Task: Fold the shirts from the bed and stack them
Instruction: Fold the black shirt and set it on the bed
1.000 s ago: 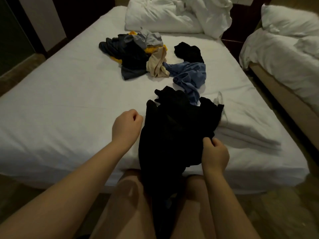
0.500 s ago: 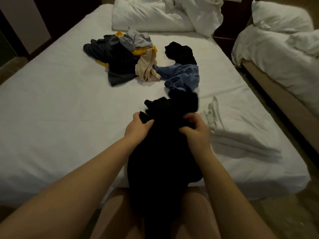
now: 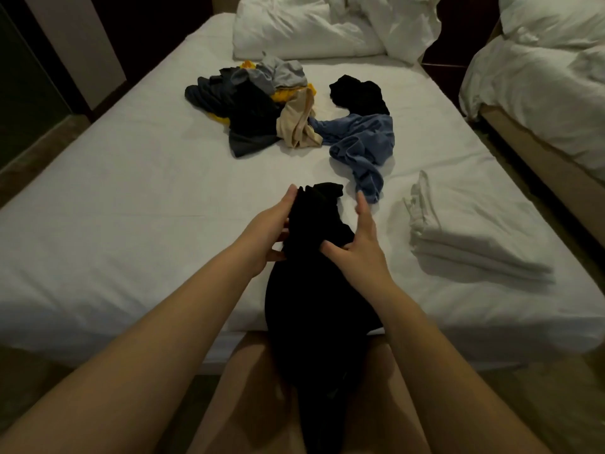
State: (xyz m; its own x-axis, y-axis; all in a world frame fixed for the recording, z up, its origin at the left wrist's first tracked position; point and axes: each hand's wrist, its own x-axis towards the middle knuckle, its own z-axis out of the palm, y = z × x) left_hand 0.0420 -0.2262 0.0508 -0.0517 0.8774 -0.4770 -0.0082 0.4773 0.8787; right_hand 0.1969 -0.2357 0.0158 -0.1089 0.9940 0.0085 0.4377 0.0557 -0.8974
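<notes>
A black shirt [image 3: 322, 290] lies bunched on the near edge of the white bed [image 3: 131, 208] and hangs down over my legs. My left hand [image 3: 270, 229] lies flat against the shirt's left side with straight fingers. My right hand [image 3: 358, 239] is at the shirt's right side, thumb pressed into the cloth and fingers stretched out off it. A blue shirt [image 3: 361, 149] lies just beyond. Farther back are a black shirt [image 3: 360, 93] and a pile of dark, grey, yellow and beige clothes [image 3: 252, 106]. Folded white shirts [image 3: 458, 237] are stacked at the right.
Crumpled white pillows and a duvet [image 3: 327, 24] fill the head of the bed. A second bed [image 3: 540, 93] with white bedding stands to the right across a narrow dark gap. A wall and a dark doorway are at the left.
Both hands gripped the black shirt's top half a second ago; now their fingers have straightened and spread to its sides. The shirt has been pulled farther onto the bed, off the blue shirt.
</notes>
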